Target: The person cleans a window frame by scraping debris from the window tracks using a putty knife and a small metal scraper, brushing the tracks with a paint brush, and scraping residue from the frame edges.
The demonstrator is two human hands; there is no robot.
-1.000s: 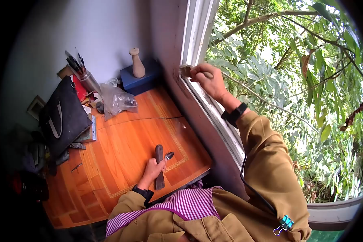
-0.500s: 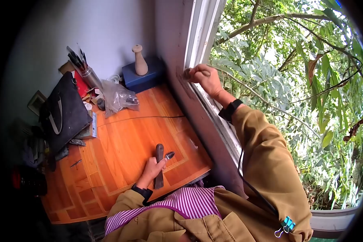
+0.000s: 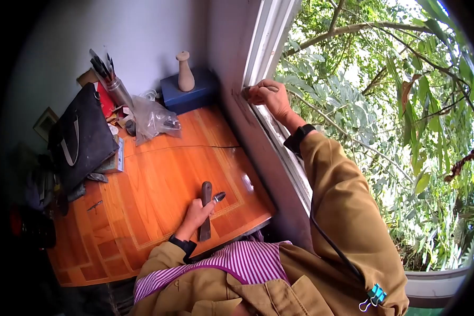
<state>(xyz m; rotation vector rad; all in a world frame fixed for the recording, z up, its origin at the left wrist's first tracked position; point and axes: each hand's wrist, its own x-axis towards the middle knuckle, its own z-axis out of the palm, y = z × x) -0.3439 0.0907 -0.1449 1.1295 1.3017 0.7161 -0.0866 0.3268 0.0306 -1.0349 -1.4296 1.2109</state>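
My left hand is closed low over the desk, gripping a dark, flat putty knife with a rounded handle end and a broader lower end. A small dark-tipped tool with a shiny collar sticks out past the thumb of the same hand. At the window, my right hand is closed round a small tool whose rounded end shows above the fingers; its kind is hidden. The fingertips are against the inner ledge beside the white window frame, where dark smears mark the surface.
The wooden desk carries a blue box with a pale wooden, bottle-shaped piece on it. A clear plastic bag, a metal cup of brushes and a black bag stand along the wall. Branches lie beyond the window.
The view has shifted slightly. My right hand stays at the same spot on the ledge, turned a little. My left hand keeps its hold over the desk.
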